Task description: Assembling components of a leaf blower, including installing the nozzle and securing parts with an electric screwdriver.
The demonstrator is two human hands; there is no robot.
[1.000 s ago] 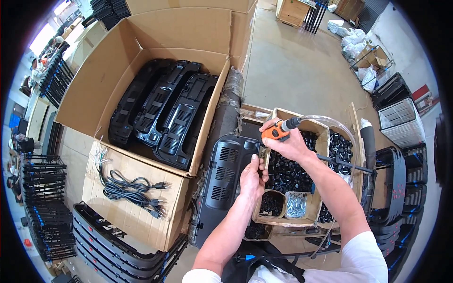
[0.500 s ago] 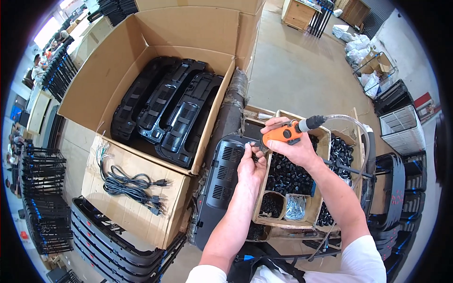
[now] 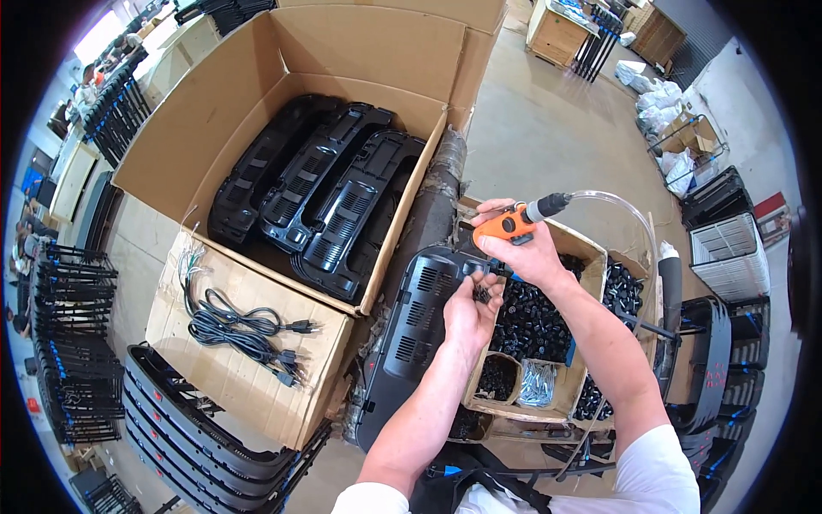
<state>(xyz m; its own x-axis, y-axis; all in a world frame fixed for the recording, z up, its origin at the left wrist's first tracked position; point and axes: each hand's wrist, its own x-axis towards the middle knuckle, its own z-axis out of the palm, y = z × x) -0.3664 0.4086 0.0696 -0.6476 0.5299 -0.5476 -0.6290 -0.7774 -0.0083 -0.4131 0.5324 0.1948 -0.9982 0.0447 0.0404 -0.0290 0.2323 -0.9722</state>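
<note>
At my left, black curved frames [image 3: 171,405] are stacked low, and black cables [image 3: 231,330] lie on a cardboard box top [image 3: 224,387]. Next is an open carton [image 3: 184,128], with long black parts [image 3: 360,201] inside. Just right of it lies the black cover [image 3: 419,334], its slots facing up. My left hand [image 3: 471,315] is at its right edge; the fingers are curled almost closed and hold a few small dark pieces [image 3: 482,295]. Whether this hand touches the cover, I cannot tell. My right hand [image 3: 533,253] is closed around an orange tool [image 3: 505,224], held sideways. Its tip I cannot see clearly. This hand and the tool stand in the way of the nearest black knobs [image 3: 527,321], which fill a wooden bin [image 3: 578,242]; silver pins [image 3: 537,383] lie in its near part. A clear hose [image 3: 591,194] curves from the tool to the right.
</note>
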